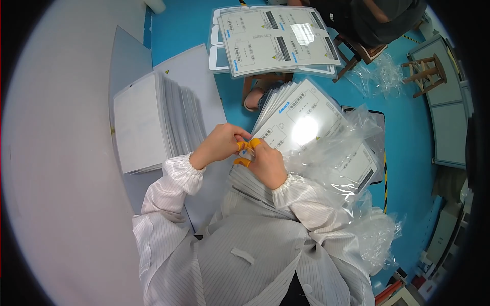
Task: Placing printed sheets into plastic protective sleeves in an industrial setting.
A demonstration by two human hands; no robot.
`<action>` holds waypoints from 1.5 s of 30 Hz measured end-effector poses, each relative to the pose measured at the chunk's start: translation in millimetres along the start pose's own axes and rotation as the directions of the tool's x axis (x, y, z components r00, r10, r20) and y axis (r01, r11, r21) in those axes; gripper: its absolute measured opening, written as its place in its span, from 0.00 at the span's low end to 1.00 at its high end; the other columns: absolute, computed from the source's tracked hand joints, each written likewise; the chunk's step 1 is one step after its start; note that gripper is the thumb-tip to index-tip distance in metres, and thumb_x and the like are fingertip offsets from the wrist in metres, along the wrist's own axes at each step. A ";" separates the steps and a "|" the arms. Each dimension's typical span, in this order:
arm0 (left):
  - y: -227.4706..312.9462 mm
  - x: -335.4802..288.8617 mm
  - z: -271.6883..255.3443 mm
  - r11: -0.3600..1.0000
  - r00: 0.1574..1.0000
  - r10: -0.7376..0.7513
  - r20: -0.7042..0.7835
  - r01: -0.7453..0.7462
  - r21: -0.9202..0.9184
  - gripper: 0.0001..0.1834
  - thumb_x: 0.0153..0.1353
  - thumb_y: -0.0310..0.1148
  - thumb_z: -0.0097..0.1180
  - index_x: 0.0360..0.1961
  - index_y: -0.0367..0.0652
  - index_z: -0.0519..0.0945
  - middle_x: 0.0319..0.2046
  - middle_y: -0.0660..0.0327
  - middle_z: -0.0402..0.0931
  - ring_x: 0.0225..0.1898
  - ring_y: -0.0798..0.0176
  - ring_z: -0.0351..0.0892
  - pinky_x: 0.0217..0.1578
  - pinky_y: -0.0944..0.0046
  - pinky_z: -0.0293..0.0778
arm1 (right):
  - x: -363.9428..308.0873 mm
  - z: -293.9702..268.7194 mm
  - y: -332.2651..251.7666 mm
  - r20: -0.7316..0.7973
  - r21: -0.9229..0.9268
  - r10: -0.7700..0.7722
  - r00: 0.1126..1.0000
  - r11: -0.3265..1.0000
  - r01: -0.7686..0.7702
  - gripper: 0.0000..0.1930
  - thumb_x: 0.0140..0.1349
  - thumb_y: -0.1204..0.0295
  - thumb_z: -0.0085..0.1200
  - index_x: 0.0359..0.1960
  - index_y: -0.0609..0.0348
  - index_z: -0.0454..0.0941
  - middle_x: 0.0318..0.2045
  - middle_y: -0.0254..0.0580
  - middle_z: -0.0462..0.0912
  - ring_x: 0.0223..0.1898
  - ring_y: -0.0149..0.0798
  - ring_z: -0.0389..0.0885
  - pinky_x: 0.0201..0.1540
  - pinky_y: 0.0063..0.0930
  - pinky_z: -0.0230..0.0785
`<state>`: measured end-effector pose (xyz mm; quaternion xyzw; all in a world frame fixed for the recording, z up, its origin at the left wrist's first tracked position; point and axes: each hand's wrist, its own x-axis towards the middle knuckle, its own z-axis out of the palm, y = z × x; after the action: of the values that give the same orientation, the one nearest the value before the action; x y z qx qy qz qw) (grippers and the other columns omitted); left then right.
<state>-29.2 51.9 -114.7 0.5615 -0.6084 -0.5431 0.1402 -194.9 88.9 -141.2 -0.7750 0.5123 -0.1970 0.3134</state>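
Above a fanned stack of printed white panels [291,120] on my lap, my two hands meet fingertip to fingertip. The fingers of my left hand [220,144] are closed in a pinch, with a yellow finger cot at the tip. My right hand [269,166] wears yellow finger cots on its thumb and index finger, both curled toward the left fingertips. Something small and pale seems to lie between the fingertips, too small to name. Clear plastic film [326,158] drapes over the panels beside my right wrist.
On the grey table [204,92] to my left stands a thick stack of white sheets [140,125]. Ahead, more printed panels [275,38] lie piled on a stool. Another person [377,20] sits beyond. Crumpled plastic [380,76] and a wooden stool [426,74] are at right.
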 end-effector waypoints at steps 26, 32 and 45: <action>-15.0 16.5 -23.3 0.989 0.949 0.022 0.315 0.026 -0.148 0.30 0.42 0.14 0.53 0.52 0.38 0.74 0.32 0.63 0.78 0.30 0.73 0.75 0.37 0.74 0.73 | -13.3 -58.2 72.3 -0.369 0.929 0.499 0.784 0.163 0.334 0.11 0.65 0.64 0.45 0.43 0.56 0.63 0.31 0.41 0.75 0.34 0.38 0.76 0.45 0.34 0.70; 19.6 45.8 -19.6 0.923 0.914 0.187 0.362 -0.037 -0.383 0.26 0.56 0.24 0.53 0.58 0.43 0.69 0.38 0.62 0.77 0.32 0.74 0.73 0.36 0.74 0.71 | -14.3 -53.2 63.3 -0.345 0.930 0.370 0.862 0.256 0.263 0.10 0.65 0.66 0.44 0.44 0.55 0.63 0.23 0.38 0.70 0.16 0.29 0.65 0.29 0.27 0.71; -5.5 117.8 -123.0 0.895 0.911 0.119 -0.395 -0.271 -0.355 0.16 0.57 0.21 0.49 0.47 0.32 0.75 0.35 0.57 0.79 0.34 0.68 0.78 0.34 0.73 0.72 | -269.6 -342.5 316.0 -0.769 0.595 0.630 0.104 0.647 0.476 0.11 0.63 0.70 0.45 0.22 0.55 0.63 0.16 0.30 0.57 0.17 0.26 0.56 0.20 0.18 0.49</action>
<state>30.9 -107.2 -125.4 0.5459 -0.5012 -0.5259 0.4173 -728.5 150.9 -105.6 -0.1842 0.4912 -0.8308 0.1859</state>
